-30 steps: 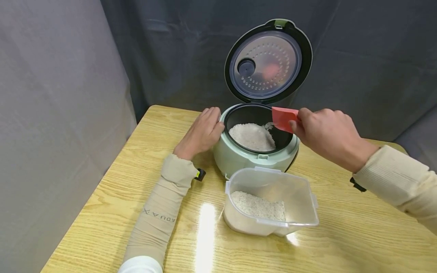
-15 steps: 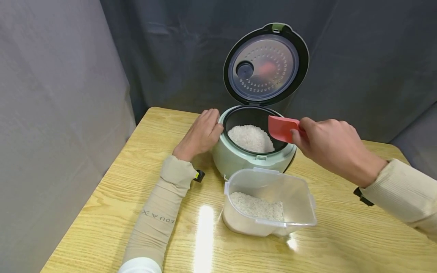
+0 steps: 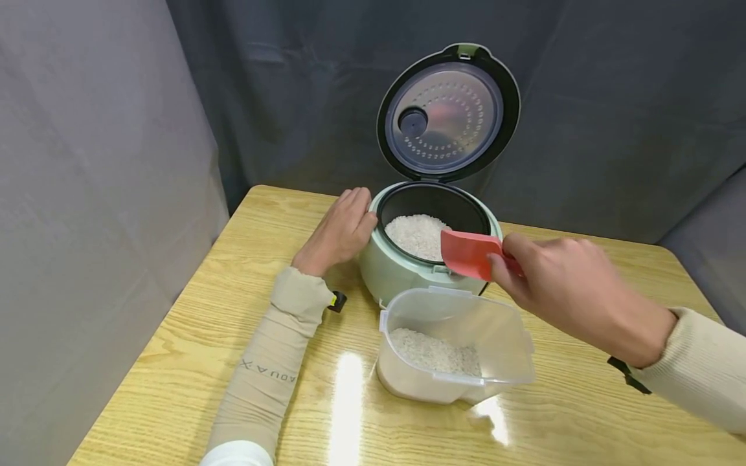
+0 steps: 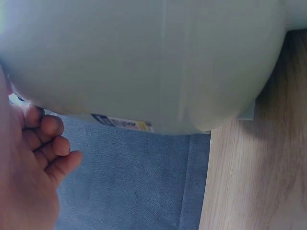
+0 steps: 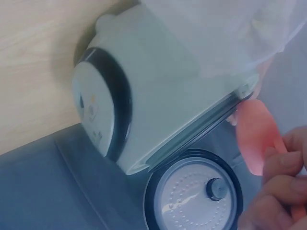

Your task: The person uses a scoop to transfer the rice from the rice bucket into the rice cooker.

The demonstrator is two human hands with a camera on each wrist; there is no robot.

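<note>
Left hand [image 3: 338, 230] holds cooker [image 3: 393, 275], right hand [image 3: 562, 285] grips scoop [image 3: 469, 254], now drawn forward toward tub [image 3: 507, 346], a load apparently added to cooker's rice [image 3: 415, 234].

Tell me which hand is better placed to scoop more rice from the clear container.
The right hand, I'd judge: it grips the red scoop, seen just beyond the clear container in the head view. The left hand has no scoop and rests against the side of the rice cooker.

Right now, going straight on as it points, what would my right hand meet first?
The red scoop leading, your right hand would probably meet the rice cooker first, though depth is unclear.
</note>
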